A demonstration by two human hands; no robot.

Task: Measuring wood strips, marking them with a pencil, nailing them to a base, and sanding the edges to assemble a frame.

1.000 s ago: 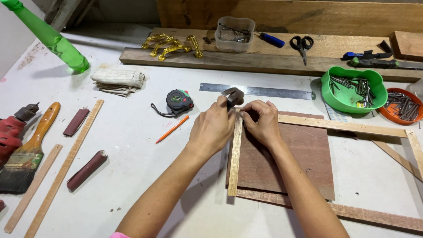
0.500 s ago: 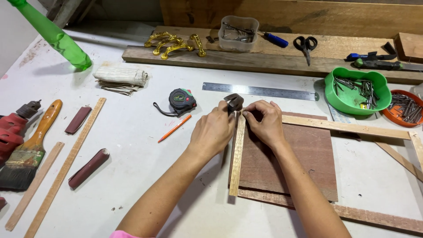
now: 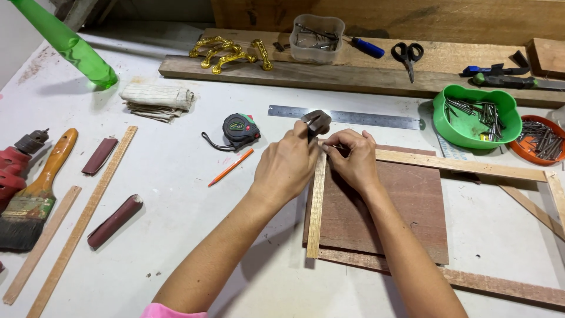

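Observation:
My left hand (image 3: 287, 168) is closed around a dark metal tool head (image 3: 316, 121), probably a hammer, held just above the top end of an upright pale wooden strip (image 3: 316, 206). My right hand (image 3: 353, 160) rests beside it, fingertips pinched on that same end of the strip, where it meets a long horizontal frame strip (image 3: 465, 166). Anything small between the fingertips is hidden. The strip lies along the left edge of a reddish-brown board (image 3: 394, 206), with another wooden strip (image 3: 500, 285) below.
Behind the hands lie a steel ruler (image 3: 365, 118), a tape measure (image 3: 240, 128) and an orange pencil (image 3: 231, 167). A green bowl (image 3: 474, 132) and an orange dish (image 3: 518, 147) hold nails. A paintbrush (image 3: 35, 197), a red drill (image 3: 15, 165), sandpaper-wrapped blocks (image 3: 115, 221) and loose strips (image 3: 88, 206) lie to the left.
Both hands have stayed at the top end of the strip with only small finger shifts. The view has moved slightly.

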